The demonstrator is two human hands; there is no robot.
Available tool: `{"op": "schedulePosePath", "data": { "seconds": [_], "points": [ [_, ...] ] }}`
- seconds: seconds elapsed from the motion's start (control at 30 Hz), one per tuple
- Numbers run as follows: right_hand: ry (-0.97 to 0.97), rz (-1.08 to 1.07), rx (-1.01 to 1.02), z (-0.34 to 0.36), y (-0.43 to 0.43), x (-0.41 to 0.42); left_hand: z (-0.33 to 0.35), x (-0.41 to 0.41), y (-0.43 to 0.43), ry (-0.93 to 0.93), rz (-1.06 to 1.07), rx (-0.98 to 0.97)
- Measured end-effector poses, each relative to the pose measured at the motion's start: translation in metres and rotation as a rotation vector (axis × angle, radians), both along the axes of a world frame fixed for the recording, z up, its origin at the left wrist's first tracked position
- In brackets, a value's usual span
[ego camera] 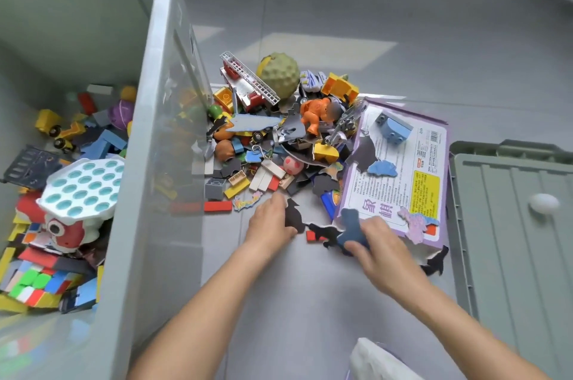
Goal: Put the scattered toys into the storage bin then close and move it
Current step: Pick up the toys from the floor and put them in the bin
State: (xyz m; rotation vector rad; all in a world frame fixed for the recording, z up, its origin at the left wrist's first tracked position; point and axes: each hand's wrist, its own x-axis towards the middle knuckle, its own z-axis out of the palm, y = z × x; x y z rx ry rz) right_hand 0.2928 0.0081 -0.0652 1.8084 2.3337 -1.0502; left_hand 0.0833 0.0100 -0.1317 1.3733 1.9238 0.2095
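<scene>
A grey storage bin (145, 119) stands at the left with several toys inside, among them a white-and-blue pop tray (83, 187) and a colour cube (31, 285). A pile of scattered toys (263, 144) lies on the floor beside its wall: a fire truck (248, 85), a green bumpy ball (280, 74), an orange figure (316, 114). My left hand (269, 221) grips a black puzzle piece (294, 216). My right hand (376, 243) pinches a blue puzzle piece (352, 229) by a purple box (400, 175).
The bin's grey-green lid (514, 224) lies flat on the floor at the right, with a white knob on it. More black puzzle pieces (325, 232) lie between my hands. A white cloth (381, 361) shows at the bottom edge. The floor is grey tile.
</scene>
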Motion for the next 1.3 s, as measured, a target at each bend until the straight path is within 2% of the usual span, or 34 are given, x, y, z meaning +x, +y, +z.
{"op": "schedulePosePath", "data": {
  "seconds": [0.07, 0.13, 0.2, 0.33, 0.4, 0.47, 0.57, 0.63, 0.7, 0.8, 0.93, 1.03, 1.3],
  "points": [
    [-0.086, -0.141, 0.100, 0.016, 0.026, 0.030, 0.000, -0.008, -0.004, -0.031, 0.060, -0.011],
    [-0.262, -0.206, 0.044, 0.016, 0.047, 0.062, 0.002, -0.013, -0.006, -0.068, 0.126, -0.014],
    [-0.354, -0.167, -0.053, 0.008, 0.054, 0.079, 0.004, -0.015, -0.005, -0.128, 0.168, -0.017],
    [-0.215, -0.305, -0.088, 0.000, 0.059, 0.073, 0.010, -0.014, -0.005, -0.192, 0.210, -0.027],
    [-0.230, -0.365, -0.134, -0.002, 0.063, 0.072, 0.011, -0.014, -0.005, -0.194, 0.234, -0.029],
    [-0.255, -0.341, -0.198, -0.003, 0.065, 0.071, 0.013, -0.013, -0.006, -0.200, 0.272, -0.025],
    [-0.139, -0.307, -0.305, 0.004, 0.066, 0.067, 0.018, -0.013, -0.003, -0.194, 0.312, 0.010],
    [-0.022, -0.330, -0.300, 0.015, 0.075, 0.056, 0.026, -0.011, 0.004, -0.217, 0.331, 0.050],
    [0.040, -0.352, -0.205, 0.023, 0.097, 0.039, 0.036, -0.007, 0.012, -0.262, 0.348, 0.091],
    [-0.014, -0.287, -0.077, 0.026, 0.133, 0.004, 0.048, 0.000, 0.026, -0.313, 0.360, 0.142],
    [-0.245, -0.214, -0.034, 0.014, 0.155, -0.027, 0.054, 0.002, 0.029, -0.321, 0.346, 0.139],
    [-0.238, -0.352, -0.142, 0.011, 0.163, -0.033, 0.053, -0.001, 0.022, -0.337, 0.361, 0.135],
    [-0.203, -0.273, -0.235, 0.003, 0.149, -0.034, 0.047, -0.006, 0.015, -0.362, 0.407, 0.137]
  ]
}}
